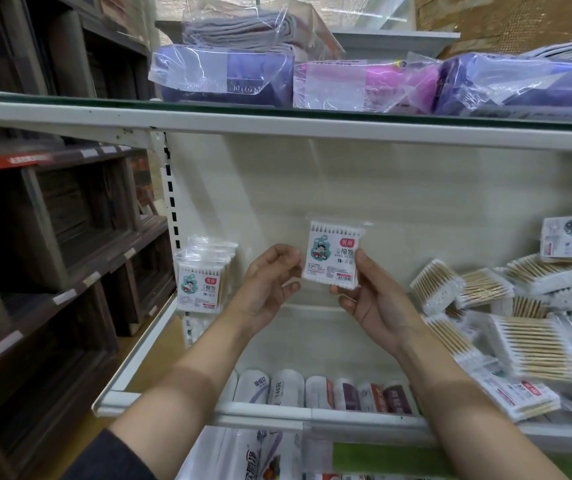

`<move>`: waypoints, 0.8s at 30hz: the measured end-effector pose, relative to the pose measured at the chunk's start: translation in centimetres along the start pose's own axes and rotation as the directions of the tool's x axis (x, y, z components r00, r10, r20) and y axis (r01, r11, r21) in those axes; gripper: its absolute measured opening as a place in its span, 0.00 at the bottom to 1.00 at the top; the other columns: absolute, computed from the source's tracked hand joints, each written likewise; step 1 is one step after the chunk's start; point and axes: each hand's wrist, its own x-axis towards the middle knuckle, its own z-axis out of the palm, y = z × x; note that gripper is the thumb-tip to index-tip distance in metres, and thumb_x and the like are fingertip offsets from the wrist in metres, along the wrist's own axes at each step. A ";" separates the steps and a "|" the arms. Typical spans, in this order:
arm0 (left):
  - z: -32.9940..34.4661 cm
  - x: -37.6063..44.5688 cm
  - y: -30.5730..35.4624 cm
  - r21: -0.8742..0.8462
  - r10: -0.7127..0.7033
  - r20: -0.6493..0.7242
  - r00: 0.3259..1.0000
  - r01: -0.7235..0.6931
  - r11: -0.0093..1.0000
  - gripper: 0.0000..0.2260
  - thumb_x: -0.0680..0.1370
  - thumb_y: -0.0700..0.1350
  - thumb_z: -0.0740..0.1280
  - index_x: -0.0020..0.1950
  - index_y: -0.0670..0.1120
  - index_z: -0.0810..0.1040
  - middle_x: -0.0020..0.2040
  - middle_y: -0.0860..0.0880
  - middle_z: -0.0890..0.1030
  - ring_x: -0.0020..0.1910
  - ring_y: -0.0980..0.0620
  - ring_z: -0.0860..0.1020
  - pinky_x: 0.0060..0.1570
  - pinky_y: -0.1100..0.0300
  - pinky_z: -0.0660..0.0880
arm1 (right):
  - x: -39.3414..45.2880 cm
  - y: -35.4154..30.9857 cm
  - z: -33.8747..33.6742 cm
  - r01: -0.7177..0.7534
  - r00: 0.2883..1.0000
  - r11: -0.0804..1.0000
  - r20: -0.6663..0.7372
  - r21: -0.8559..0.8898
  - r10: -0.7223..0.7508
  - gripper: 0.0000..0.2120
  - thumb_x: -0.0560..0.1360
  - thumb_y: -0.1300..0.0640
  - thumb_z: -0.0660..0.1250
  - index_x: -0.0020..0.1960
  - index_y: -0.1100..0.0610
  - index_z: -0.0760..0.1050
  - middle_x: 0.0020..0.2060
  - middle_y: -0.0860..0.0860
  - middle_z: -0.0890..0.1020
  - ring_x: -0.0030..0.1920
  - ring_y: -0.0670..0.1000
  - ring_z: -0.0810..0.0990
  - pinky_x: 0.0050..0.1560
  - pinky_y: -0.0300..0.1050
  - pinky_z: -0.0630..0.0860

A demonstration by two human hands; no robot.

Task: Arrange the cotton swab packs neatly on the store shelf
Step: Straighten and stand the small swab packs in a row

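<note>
A square cotton swab pack with a cartoon label is held upright above the glass shelf, label toward me. My right hand pinches its right edge and lower corner. My left hand has curled fingers at the pack's left edge; whether they touch it I cannot tell. A neat upright row of the same packs stands at the shelf's left end. A loose heap of swab packs lies at the right.
The shelf above carries bagged purple and pink goods. Small rolled packs show through the glass below. Dark wooden crates line the left. A white back panel stands behind the hands.
</note>
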 end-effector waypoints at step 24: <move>1.0 -0.6 -0.3 0.117 0.061 0.116 0.991 -0.074 0.990 0.15 0.72 0.47 0.71 0.55 0.41 0.77 0.47 0.44 0.83 0.49 0.49 0.82 0.46 0.59 0.78 | 0.1 0.1 -0.2 0.121 0.969 0.991 -0.210 -0.062 -0.132 0.08 0.77 0.68 0.60 0.47 0.56 0.68 0.37 0.56 0.77 0.22 0.46 0.76 0.20 0.35 0.69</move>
